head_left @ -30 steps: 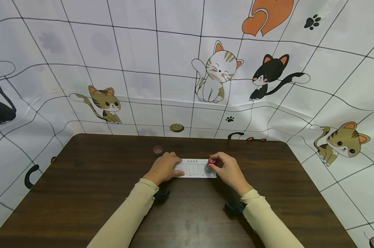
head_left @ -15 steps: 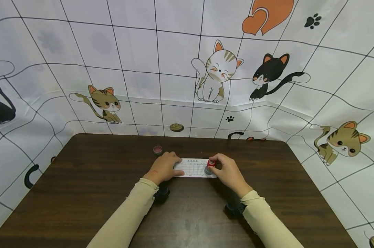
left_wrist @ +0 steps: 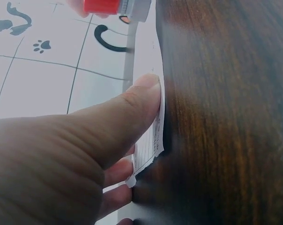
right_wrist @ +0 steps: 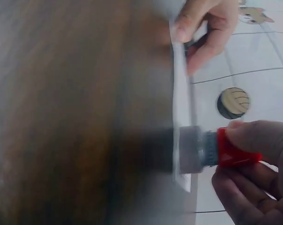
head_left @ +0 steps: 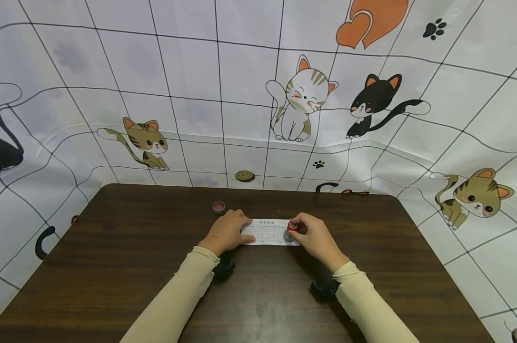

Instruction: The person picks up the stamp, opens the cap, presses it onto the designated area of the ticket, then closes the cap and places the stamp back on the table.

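Note:
A small sheet of paper (head_left: pixel 267 232) printed with a table of rows lies on the brown table. My left hand (head_left: pixel 226 232) holds its left end down, with the thumb (left_wrist: pixel 143 96) pressing on the printed side and the other fingers at the far edge. My right hand (head_left: pixel 317 237) pinches the red top of a stamp (head_left: pixel 292 227) between thumb and fingers. In the right wrist view the stamp's grey base (right_wrist: pixel 191 149) stands upright against the sheet's right end. Its underside is hidden.
A small round cap (head_left: pixel 218 206), reddish inside, sits on the table (head_left: pixel 155 267) beyond my left hand. Behind the table's far edge hangs a white sheet (head_left: pixel 190 114) with cat drawings and black lines. Dark wrist devices (head_left: pixel 324 289) are under both sleeves.
My right hand has moved slightly down with the stamp, and more of the grey base now shows below the red top. The left hand and the paper have stayed in place.

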Motion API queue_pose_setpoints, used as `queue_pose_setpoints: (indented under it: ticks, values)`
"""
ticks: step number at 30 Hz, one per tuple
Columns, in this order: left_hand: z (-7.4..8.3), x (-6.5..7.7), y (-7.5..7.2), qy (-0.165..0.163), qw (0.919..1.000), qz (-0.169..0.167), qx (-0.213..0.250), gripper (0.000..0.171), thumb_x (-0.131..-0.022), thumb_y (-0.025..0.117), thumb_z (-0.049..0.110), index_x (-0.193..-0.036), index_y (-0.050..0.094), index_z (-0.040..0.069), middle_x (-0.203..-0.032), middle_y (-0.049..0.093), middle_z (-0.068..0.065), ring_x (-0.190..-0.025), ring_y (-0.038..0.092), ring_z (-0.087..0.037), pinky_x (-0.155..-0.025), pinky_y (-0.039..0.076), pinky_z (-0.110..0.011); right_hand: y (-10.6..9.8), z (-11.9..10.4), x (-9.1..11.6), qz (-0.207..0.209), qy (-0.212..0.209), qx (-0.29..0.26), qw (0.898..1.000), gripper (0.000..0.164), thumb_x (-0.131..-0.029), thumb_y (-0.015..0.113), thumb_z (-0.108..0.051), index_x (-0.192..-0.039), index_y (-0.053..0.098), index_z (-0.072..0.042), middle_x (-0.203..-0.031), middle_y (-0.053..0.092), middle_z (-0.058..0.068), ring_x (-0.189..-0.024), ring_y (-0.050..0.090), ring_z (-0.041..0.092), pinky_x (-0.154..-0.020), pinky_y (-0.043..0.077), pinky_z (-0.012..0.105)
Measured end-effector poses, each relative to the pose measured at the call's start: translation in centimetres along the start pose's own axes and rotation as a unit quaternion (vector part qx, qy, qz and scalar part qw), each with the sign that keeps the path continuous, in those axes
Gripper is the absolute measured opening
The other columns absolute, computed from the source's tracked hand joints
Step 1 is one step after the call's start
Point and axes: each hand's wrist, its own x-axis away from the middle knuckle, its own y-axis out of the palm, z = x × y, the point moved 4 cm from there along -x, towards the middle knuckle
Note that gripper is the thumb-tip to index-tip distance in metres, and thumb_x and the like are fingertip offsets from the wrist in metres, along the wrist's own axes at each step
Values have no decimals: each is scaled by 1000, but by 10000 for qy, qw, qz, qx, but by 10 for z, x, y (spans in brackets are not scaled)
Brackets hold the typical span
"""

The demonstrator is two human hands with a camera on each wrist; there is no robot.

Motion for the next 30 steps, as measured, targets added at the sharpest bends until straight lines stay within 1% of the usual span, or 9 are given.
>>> queue_pose_setpoints:
  ticks: [5,12,19,25,30]
  values:
    - [1,1,-1,32,10000,8,68,57,-88,82,43,-132,71,10,-122,65,-9,-111,59,-28,-97,51,-47,1,1,-1,-118,-2,278,9995,22,-86,84,-6,-105,74,-8,-104,73,6,-90,69,18,-81,60,38]
    - [0,1,0,-5,10000,16,50,57,-87,83,43,-132,71,11,-121,65,-8,-110,58,-28,-97,52,-47,1,-3,-1,-89,-136,661,9977,20,-86,84,-9,-104,75,-8,-109,74,6,-93,68,20,-84,58,41]
    - [0,2,0,-2,10000,25,84,57,-87,83,43,-132,71,11,-121,65,-9,-111,59,-28,-97,52,-47,2,-5,1,115,-460,812,9956,18,-84,86,-8,-100,77,-9,-102,74,4,-88,67,19,-81,58,41]
    - [-1,3,0,30,10000,-22,90,58,-88,82,44,-134,70,11,-122,64,-9,-112,58,-29,-98,51,-47,2,-8,1,278,-756,914,9925,18,-81,88,-7,-94,76,-10,-94,72,1,-82,65,16,-74,57,38]
    - [-2,2,-1,37,9999,-32,90,57,-89,81,44,-134,70,11,-120,64,-8,-109,58,-27,-97,51,-46,1,-9,0,295,-786,916,9923,19,-79,89,-4,-91,74,-10,-90,69,0,-78,62,14,-70,54,35]
